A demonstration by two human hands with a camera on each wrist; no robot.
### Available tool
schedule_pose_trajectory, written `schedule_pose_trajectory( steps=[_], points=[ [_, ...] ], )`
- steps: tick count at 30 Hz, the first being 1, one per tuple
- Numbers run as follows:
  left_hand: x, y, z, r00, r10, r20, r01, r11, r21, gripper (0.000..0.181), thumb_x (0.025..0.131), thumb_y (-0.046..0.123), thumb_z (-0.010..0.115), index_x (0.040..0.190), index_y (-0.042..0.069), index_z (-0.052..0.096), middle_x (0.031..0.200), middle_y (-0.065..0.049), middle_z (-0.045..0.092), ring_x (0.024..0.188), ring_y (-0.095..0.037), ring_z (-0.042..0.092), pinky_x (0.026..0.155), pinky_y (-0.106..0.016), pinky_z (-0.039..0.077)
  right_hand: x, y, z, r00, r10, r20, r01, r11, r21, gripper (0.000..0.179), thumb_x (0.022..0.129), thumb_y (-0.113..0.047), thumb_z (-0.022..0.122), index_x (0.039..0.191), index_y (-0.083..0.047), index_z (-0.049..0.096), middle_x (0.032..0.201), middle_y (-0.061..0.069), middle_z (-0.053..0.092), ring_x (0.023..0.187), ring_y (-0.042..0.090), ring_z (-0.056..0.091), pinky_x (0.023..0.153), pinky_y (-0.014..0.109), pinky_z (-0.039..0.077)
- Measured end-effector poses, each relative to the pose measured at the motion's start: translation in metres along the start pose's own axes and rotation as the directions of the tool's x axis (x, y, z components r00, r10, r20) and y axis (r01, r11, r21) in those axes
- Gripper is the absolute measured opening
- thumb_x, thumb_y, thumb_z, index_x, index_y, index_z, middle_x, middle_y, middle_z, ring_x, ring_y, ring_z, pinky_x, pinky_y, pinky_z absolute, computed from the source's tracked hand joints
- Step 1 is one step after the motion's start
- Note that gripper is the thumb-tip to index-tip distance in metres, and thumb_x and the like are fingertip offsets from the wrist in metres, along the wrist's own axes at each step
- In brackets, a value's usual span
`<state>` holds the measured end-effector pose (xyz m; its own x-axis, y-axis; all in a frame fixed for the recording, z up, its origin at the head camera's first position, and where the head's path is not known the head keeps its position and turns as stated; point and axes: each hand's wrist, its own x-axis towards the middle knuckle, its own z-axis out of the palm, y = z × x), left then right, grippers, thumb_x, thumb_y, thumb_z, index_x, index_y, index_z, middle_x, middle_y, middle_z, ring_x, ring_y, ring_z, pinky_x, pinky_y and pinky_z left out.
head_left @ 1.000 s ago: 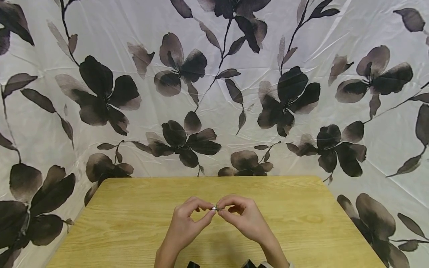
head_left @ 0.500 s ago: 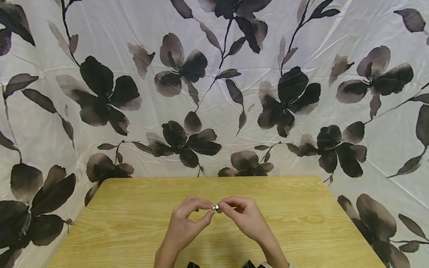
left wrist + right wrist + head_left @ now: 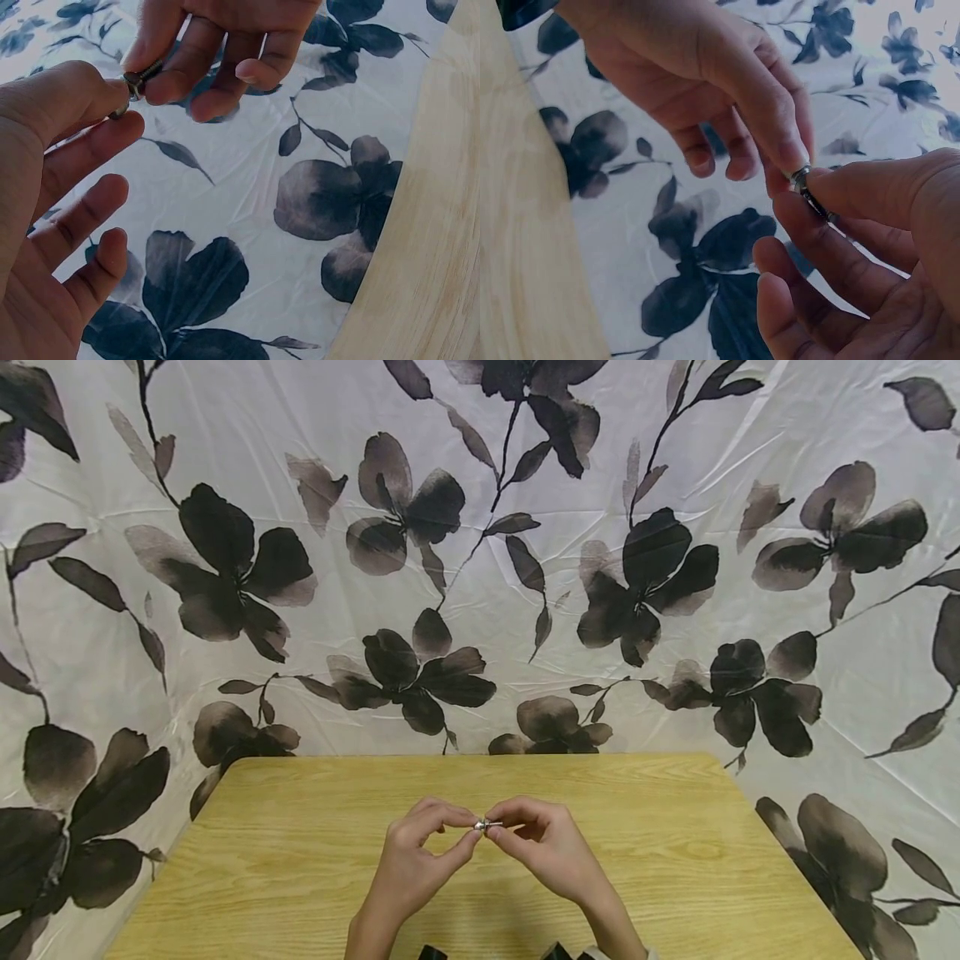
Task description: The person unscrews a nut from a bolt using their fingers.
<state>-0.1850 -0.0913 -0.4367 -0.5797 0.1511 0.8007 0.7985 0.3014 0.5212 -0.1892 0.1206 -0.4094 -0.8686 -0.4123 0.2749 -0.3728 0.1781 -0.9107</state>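
A small metal bolt (image 3: pixel 152 71) with a hex nut (image 3: pixel 135 84) on it is held between both hands, over the middle of the table. My left hand (image 3: pixel 416 860) pinches the head end of the bolt with thumb and index finger; its other fingers are spread loosely in the left wrist view. From the right, my right hand (image 3: pixel 551 852) has thumb and index fingertips around the nut. The threaded shank points toward the right palm, as the right wrist view also shows. Fingertips hide part of the nut and the bolt head.
The wood-grain table (image 3: pixel 285 843) lies under both hands. Behind it and at its sides hangs a white cloth (image 3: pixel 540 610) printed with dark flowers. Black objects (image 3: pixel 557 952) poke in at the bottom edge of the head view.
My right thumb and index finger have shifted around the nut, first uncovering its flat face, then closing on it again. The shank now shows beyond it. My left hand stays put.
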Motion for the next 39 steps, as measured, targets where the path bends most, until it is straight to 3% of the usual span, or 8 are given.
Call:
schedule_pose_trajectory(
  steps=[13,17,24,31,39],
  points=[
    [0.0026,0.0013,0.0009,1.000,0.030,-0.003,-0.030,0.999,0.014,0.028,0.079,-0.003,0.084,0.096,0.018,0.075,0.091,0.000,0.076,0.082,-0.010,0.066,0.071,-0.022,0.052,-0.0009,0.0003,-0.0007,0.998,-0.067,-0.008,0.067,0.998,0.010,0.013,0.099,-0.015,0.070,0.111,-0.011,0.074,0.112,0.010,0.074,0.101,0.012,0.069,0.086,0.031,0.059],
    [0.0031,0.0017,-0.0001,0.999,0.032,-0.009,-0.032,0.999,0.004,0.026,0.081,-0.002,0.084,0.096,0.018,0.076,0.092,0.000,0.076,0.084,-0.011,0.067,0.071,-0.022,0.051,-0.0007,-0.0001,0.0001,0.996,-0.087,-0.037,0.088,0.996,0.025,0.018,0.099,-0.013,0.069,0.116,-0.010,0.073,0.116,0.013,0.072,0.105,0.017,0.069,0.086,0.031,0.059],
    [0.0023,0.0010,-0.0007,0.999,0.019,-0.032,-0.019,1.000,-0.007,0.029,0.077,-0.005,0.085,0.096,0.017,0.078,0.092,0.001,0.076,0.088,-0.012,0.068,0.070,-0.017,0.050,0.0003,-0.0010,0.0001,0.997,-0.020,-0.076,0.021,1.000,0.007,0.025,0.101,-0.020,0.067,0.124,-0.010,0.071,0.118,0.012,0.073,0.109,0.015,0.068,0.087,0.029,0.058],
    [0.0034,0.0017,-0.0009,0.999,0.044,-0.027,-0.045,0.998,-0.040,0.031,0.078,-0.007,0.084,0.098,0.016,0.079,0.094,-0.001,0.077,0.091,-0.014,0.068,0.075,-0.018,0.056,0.0003,-0.0012,-0.0017,0.998,0.052,-0.043,-0.052,0.999,0.002,0.022,0.102,-0.026,0.066,0.114,-0.011,0.077,0.109,0.007,0.076,0.099,0.017,0.071,0.083,0.030,0.058],
    [0.0039,0.0008,-0.0009,0.998,0.062,-0.028,-0.063,0.997,-0.034,0.030,0.077,-0.007,0.085,0.097,0.015,0.079,0.093,-0.002,0.078,0.089,-0.014,0.067,0.078,-0.017,0.056,0.0007,-0.0011,-0.0005,0.999,0.042,-0.016,-0.042,0.999,0.009,0.017,0.101,-0.025,0.068,0.109,-0.015,0.078,0.105,0.006,0.077,0.093,0.017,0.072,0.079,0.031,0.058]
  ],
)
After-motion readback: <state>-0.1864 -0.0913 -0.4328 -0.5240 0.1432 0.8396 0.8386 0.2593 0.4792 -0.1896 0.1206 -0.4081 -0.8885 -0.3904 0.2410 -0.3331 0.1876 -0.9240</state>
